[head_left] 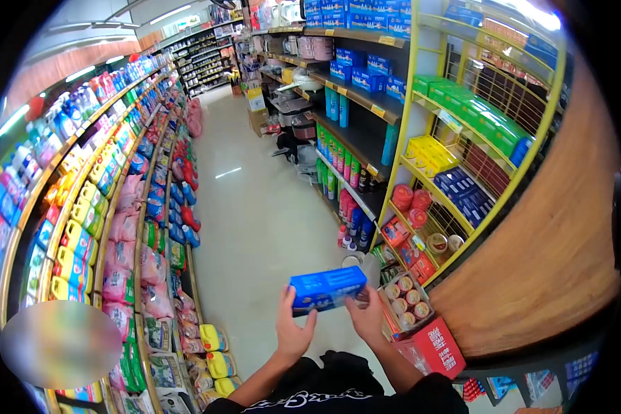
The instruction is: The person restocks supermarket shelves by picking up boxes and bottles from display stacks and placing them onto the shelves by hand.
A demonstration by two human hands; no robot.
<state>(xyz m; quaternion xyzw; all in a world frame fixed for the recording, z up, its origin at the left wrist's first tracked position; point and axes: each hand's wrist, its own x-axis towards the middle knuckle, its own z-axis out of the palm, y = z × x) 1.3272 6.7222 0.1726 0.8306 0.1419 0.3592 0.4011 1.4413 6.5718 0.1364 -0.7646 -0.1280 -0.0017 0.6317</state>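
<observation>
Head view: blue box (328, 286) is up off the floor (245, 214), held in both hands in front of the torso, long side running left to right, right end a bit farther away than the left. Left hand (294, 328) grips the left end, fingers around that end, thumb up against the near face. Right hand (367, 319) is at the right end, thumb and fingers closed on the near right corner; part of those fingers is hidden, exact spread can't tell. Print on the near face too blurred to read. Left side: long stepped shelving, pink bags (123, 234) midway, yellow jugs (221, 363) at the near low end. Right side, far to near: dark shelf unit with blue cartons (369, 72) and tall blue cans (343, 110), then yellow wire rack carrying green boxes (472, 114), yellow boxes (429, 156) and dark blue boxes (464, 193). Near right, just beyond the right forearm: tray of round tubs, red carton (440, 348) next to it, wood panel (531, 255) farther right
</observation>
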